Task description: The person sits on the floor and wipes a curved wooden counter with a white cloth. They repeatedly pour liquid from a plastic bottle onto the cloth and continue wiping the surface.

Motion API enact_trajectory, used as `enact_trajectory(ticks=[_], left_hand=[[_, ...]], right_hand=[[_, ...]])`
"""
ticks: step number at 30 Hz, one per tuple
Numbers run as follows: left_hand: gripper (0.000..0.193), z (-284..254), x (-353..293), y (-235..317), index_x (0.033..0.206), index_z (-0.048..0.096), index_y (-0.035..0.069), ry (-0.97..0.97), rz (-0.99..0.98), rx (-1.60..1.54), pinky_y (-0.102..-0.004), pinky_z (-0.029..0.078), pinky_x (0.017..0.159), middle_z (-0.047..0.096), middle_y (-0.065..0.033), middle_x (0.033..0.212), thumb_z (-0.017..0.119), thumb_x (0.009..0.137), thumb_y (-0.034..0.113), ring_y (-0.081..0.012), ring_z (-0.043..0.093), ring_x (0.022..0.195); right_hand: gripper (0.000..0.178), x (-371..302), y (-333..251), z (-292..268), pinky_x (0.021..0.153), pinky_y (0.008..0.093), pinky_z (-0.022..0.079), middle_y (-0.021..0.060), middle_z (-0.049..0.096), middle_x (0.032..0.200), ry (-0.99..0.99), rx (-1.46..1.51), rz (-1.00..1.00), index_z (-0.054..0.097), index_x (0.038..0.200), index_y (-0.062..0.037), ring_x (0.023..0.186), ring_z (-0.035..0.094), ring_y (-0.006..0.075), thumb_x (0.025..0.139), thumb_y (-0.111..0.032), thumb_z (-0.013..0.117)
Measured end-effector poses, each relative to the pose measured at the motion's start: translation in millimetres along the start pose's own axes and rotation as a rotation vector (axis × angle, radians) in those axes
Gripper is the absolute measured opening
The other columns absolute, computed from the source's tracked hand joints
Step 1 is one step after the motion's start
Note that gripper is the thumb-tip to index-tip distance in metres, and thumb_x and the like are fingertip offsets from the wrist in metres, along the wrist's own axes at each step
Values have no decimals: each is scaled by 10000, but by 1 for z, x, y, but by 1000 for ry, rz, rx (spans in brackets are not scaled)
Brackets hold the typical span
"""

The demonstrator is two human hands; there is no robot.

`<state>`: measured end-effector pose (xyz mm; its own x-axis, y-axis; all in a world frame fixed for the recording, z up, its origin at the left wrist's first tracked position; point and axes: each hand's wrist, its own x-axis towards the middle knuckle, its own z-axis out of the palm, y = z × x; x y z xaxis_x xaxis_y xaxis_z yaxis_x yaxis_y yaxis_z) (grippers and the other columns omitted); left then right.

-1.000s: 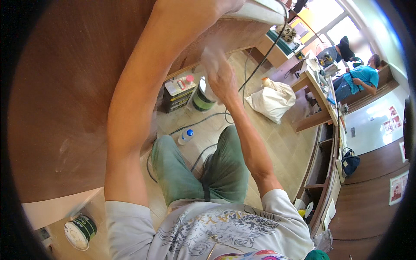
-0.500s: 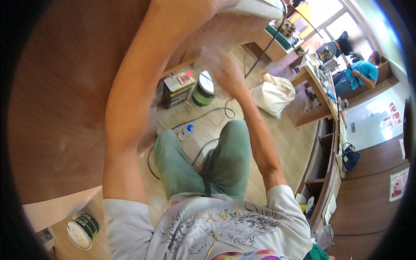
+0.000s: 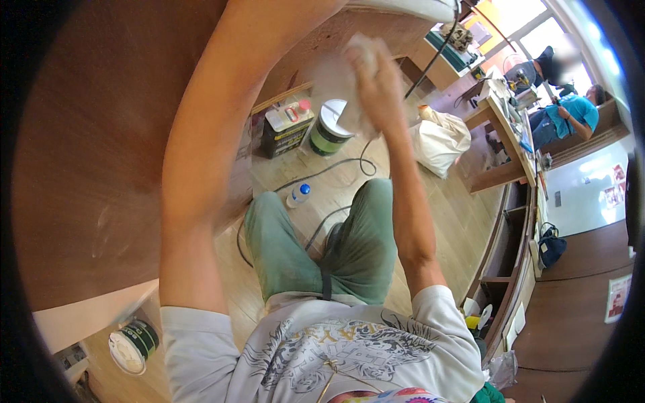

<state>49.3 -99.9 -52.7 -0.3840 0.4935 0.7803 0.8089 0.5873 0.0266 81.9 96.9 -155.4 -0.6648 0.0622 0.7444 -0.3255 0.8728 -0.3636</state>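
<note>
My right hand (image 3: 379, 94) is raised in the upper middle, its fingers closed round a pale, crumpled cloth (image 3: 361, 54). Motion smears the cloth, and its loose part hangs left of the fingers. Behind it is the reddish-brown face of a wooden panel (image 3: 322, 50); whether the cloth touches it I cannot tell. My left arm (image 3: 208, 127) reaches up along a broad brown wooden surface (image 3: 101, 154). Its hand lies beyond the upper edge of the picture. A pale rounded edge (image 3: 410, 9) tops the panel.
Below the panel stand a rectangular metal can (image 3: 285, 127) with a red cap and a white-lidded tub (image 3: 329, 127). A water bottle (image 3: 297, 195) and a black cable (image 3: 322, 176) are near my knees. Right are a white sack (image 3: 440, 142), a workbench (image 3: 500, 127) and other people (image 3: 568, 117).
My right hand has moved up and to the right with the cloth. My left arm has shifted slightly upward, and the floor objects appear a little further right.
</note>
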Motion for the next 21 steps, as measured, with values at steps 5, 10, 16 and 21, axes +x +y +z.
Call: enact_trajectory(ticks=[5, 10, 16, 21], left_hand=[[335, -8, -5, 0, 909, 735, 14, 5, -12, -15, -431, 554, 786, 717, -205, 879, 637, 890, 334, -338, 711, 840], [337, -7, -13, -2, 917, 731, 14, -1, -11, -14, -431, 552, 787, 716, -205, 885, 635, 894, 336, -339, 710, 844], [339, -5, -11, 3, 926, 727, 14, -6, 1, -26, -432, 550, 789, 716, -205, 892, 633, 898, 338, -341, 708, 849], [340, -9, -9, 2, 934, 724, 14, -6, 1, -15, -433, 548, 791, 715, -206, 899, 631, 902, 340, -342, 707, 854]], right_hand=[[212, 7, -19, 18, 725, 514, 485, 264, 632, 829, 102, 68, 116, 548, 1035, -39, 819, 613, 484, 991, -243, 585], [290, -27, 8, 20, 710, 546, 463, 263, 659, 881, -122, -37, 117, 513, 1007, -48, 859, 614, 494, 990, -331, 571], [261, 6, -14, 8, 677, 505, 479, 278, 652, 883, 67, 84, 158, 513, 1029, -41, 894, 616, 494, 987, -291, 573], [257, -49, 40, 52, 725, 521, 487, 283, 654, 872, -96, 33, 146, 533, 1080, -56, 891, 623, 487, 979, -287, 586]])
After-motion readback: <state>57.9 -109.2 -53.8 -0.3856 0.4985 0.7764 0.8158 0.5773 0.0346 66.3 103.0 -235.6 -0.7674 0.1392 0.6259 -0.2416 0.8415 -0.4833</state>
